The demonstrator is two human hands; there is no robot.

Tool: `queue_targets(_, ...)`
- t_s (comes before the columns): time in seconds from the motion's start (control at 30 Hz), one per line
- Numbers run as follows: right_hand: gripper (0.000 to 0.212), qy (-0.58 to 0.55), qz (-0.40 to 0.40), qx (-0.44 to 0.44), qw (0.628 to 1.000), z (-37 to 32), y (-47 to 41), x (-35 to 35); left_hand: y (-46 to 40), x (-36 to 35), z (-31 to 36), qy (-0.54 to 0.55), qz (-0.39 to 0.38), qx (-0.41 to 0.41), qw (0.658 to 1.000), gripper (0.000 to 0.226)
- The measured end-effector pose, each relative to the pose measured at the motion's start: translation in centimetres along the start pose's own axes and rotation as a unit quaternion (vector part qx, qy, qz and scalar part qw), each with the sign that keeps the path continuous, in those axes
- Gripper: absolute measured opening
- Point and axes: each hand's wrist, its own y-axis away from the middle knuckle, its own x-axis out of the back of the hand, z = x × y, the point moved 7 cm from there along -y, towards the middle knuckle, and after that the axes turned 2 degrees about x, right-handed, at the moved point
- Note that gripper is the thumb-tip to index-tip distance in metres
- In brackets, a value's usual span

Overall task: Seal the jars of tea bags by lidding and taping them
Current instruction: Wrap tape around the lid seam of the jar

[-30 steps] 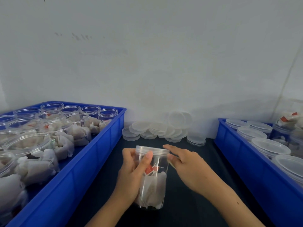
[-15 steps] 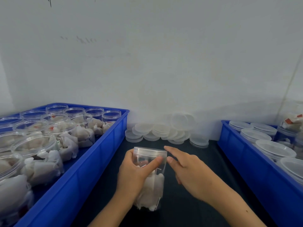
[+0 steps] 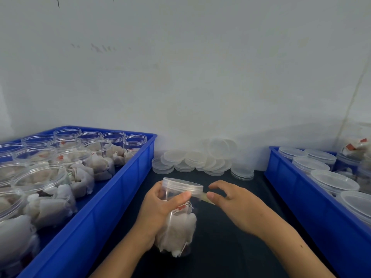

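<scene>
Jar: a clear plastic jar of tea bags stands near the 6 o'clock edge of the view, over the dark desk, tilted slightly; whether its base touches the desk I cannot tell.
Lid: a clear lid sits on the jar's mouth.
Left hand: the left hand grips the jar from its 9 o'clock side, fingers curled round the body, thumb pressed just under the lid.
Right hand: the right hand is at the jar's 3 o'clock, thumb and forefinger pinching a pale strip of tape that runs from the lid's rim to the fingers.
Spare lids: a heap of loose lids lies at 12 o'clock against the wall.
Left crate: a blue crate at 9 o'clock holds open jars filled with tea bags.
Right crate: a second blue crate at 3 o'clock holds lidded jars.
</scene>
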Motion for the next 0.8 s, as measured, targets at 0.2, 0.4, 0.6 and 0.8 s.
queue_targets(0.2, 0.039, 0.011, -0.003, 0.026, 1.000, -0.5, -0.4, -0.8, -0.1, 0.1, -0.4, 0.031, -0.040, 0.023, 0.998, 0.068)
queue_targets(0.4, 0.041, 0.045, 0.046, 0.046, 0.997, -0.9, 0.0, 0.0, -0.2, -0.3, -0.5, 0.035, -0.061, 0.030, 0.997, 0.067)
queue_targets(0.6, 0.041, 0.084, 0.066, 0.061, 0.992, -1.7, 0.7, 0.4, -0.3, -0.3, -0.5, 0.038, -0.061, 0.025, 0.997, 0.065)
queue_targets(0.8, 0.044, 0.131, 0.078, 0.060, 0.987, -2.2, 1.6, 1.5, -0.5, -0.2, -0.5, 0.039, -0.054, 0.024, 0.997, 0.070)
